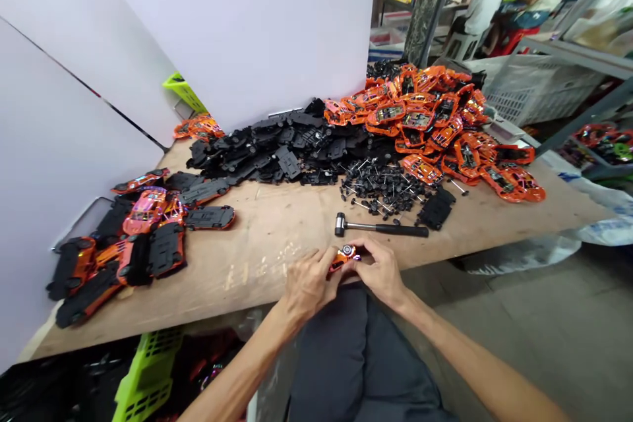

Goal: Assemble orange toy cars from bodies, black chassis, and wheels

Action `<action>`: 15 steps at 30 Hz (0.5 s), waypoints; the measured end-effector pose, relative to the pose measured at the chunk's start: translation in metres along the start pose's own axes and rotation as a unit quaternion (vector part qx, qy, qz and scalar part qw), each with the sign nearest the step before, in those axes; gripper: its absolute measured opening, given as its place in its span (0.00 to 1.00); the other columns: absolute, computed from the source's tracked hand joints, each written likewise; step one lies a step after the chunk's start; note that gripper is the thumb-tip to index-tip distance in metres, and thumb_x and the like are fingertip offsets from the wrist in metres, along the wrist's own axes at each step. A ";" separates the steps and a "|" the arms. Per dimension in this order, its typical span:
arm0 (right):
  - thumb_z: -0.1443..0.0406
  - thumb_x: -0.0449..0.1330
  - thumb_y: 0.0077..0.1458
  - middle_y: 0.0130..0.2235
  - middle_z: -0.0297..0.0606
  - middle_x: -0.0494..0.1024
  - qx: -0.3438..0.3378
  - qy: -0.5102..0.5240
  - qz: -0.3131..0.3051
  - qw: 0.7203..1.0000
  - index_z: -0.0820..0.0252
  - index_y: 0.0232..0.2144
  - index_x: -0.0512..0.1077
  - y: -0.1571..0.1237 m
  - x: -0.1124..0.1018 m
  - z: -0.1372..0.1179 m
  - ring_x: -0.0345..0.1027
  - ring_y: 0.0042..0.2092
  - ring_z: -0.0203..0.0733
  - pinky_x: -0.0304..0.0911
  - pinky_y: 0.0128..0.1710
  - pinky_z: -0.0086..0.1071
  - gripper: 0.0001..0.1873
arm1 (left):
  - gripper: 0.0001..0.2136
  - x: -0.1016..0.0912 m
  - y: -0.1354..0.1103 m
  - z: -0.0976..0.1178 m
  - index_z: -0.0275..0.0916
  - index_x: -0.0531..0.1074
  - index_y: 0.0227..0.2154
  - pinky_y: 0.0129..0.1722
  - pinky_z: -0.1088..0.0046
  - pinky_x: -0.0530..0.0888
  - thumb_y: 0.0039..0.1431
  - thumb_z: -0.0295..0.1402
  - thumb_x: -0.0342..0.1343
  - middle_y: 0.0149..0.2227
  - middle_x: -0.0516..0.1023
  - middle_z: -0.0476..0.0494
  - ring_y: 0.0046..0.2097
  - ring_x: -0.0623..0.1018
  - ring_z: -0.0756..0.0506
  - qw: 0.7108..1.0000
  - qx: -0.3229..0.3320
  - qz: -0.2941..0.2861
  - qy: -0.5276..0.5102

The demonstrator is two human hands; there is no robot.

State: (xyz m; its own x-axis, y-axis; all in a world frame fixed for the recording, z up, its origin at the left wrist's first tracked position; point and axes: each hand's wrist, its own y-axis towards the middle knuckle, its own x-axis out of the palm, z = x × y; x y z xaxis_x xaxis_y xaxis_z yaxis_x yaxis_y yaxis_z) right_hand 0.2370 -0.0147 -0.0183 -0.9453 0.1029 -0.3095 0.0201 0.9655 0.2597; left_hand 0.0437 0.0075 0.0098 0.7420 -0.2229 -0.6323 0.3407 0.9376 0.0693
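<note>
Workshop lot, one plywood workbench set against white partition panels, with a lime-green plastic crate below its front edge and a white plastic crate beyond its right end. A seated co-worker is in the far background. On the bench: one large heap of orange toy car bodies; one pile of black plastic chassis plates; one group of assembled orange cars, mostly lying underside up, at the left; one loose heap of black wheels on metal axles; one black-handled mallet, lying alone. Item in use: one small orange toy car, just above the near bench edge, one wheel showing. Left hand and right hand both hold it in a narrow fingertip grip, one at each end.
</note>
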 end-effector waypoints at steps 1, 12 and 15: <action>0.61 0.68 0.60 0.42 0.38 0.82 -0.004 0.005 -0.003 1.000 0.52 0.44 0.78 0.000 -0.001 -0.004 0.78 0.44 0.48 0.74 0.48 0.41 0.10 | 0.10 -0.002 -0.002 0.001 0.45 0.80 0.35 0.43 0.67 0.72 0.56 0.44 0.68 0.36 0.83 0.39 0.38 0.79 0.38 0.999 -0.007 0.016 -0.028; 0.71 0.56 0.64 0.49 0.41 0.81 -0.105 -0.040 -0.033 0.993 0.53 0.51 0.73 0.003 0.019 -0.009 0.77 0.51 0.50 0.75 0.51 0.42 0.16 | 0.21 0.002 -0.018 0.004 0.37 0.78 0.43 0.47 0.66 0.76 0.53 0.46 0.72 0.42 0.83 0.40 0.45 0.81 0.40 0.866 -0.091 0.099 -0.481; 0.75 0.53 0.64 0.48 0.42 0.80 -0.144 -0.102 -0.149 0.973 0.53 0.53 0.73 0.012 0.004 -0.013 0.77 0.49 0.50 0.74 0.50 0.42 0.20 | 0.16 -0.011 -0.023 -0.008 0.38 0.77 0.39 0.43 0.70 0.75 0.54 0.42 0.71 0.38 0.81 0.43 0.41 0.80 0.43 0.932 -0.089 0.073 -0.344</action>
State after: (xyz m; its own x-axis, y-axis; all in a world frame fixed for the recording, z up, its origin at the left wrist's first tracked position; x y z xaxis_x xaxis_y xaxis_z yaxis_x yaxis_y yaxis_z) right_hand 0.2290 -0.0058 -0.0040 -0.8105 -0.0969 -0.5777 -0.3641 0.8559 0.3672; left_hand 0.0227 -0.0097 0.0092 0.9883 -0.1508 0.0228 0.1518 0.9871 -0.0517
